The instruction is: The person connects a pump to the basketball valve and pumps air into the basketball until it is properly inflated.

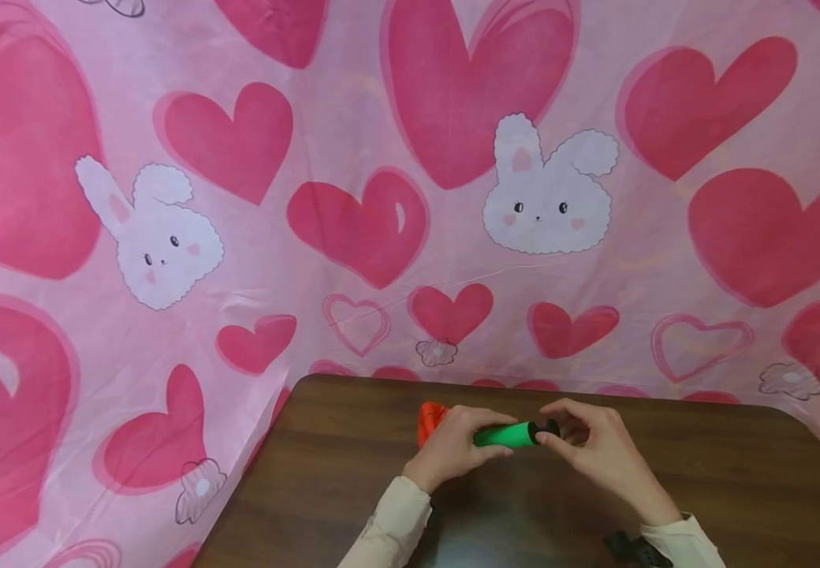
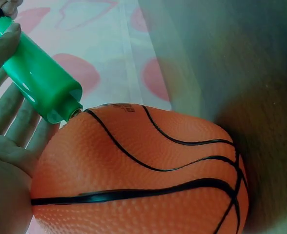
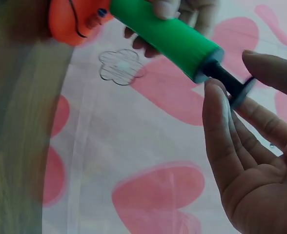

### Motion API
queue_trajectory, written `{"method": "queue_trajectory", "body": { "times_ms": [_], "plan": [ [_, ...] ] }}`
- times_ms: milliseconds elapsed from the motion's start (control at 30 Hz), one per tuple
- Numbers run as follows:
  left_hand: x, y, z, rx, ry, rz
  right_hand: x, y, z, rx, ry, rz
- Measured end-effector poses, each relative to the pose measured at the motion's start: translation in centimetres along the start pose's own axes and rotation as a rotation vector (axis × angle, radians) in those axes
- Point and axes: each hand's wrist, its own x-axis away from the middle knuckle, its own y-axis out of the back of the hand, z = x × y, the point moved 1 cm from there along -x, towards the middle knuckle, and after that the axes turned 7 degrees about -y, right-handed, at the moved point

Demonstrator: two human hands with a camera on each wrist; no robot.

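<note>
My left hand [image 1: 452,443] grips the green barrel of a hand pump [image 1: 508,435]. An orange basketball [image 2: 143,175] with black lines is by that hand; its surface looks dented, as if soft. The pump's front end meets the ball in the left wrist view, though the join itself is too small to make out. At the other end, my right hand [image 1: 605,446] pinches the black plunger handle [image 3: 226,80] between thumb and fingers. A short length of black shaft stands out of the barrel.
Both hands are above a dark brown wooden table [image 1: 339,457]. Behind it hangs a pink cloth [image 1: 353,79] printed with hearts and white rabbits. A black object [image 1: 633,548] lies by the right sleeve at the bottom.
</note>
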Motion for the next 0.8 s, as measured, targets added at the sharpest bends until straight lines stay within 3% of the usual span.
{"method": "queue_trajectory", "body": {
  "times_ms": [333, 500, 800],
  "plan": [
    [0.0, 0.0, -0.4, -0.001, 0.052, 0.052, 0.2, 0.6, 0.4, -0.010, 0.030, -0.122],
    [0.1, 0.3, 0.0, 0.002, 0.044, 0.021, 0.1, 2.4, 0.5, -0.055, 0.077, -0.235],
    [0.3, 0.3, 0.0, 0.027, 0.074, 0.033, 0.6, 5.5, 0.9, -0.126, 0.033, -0.352]
  ]
}}
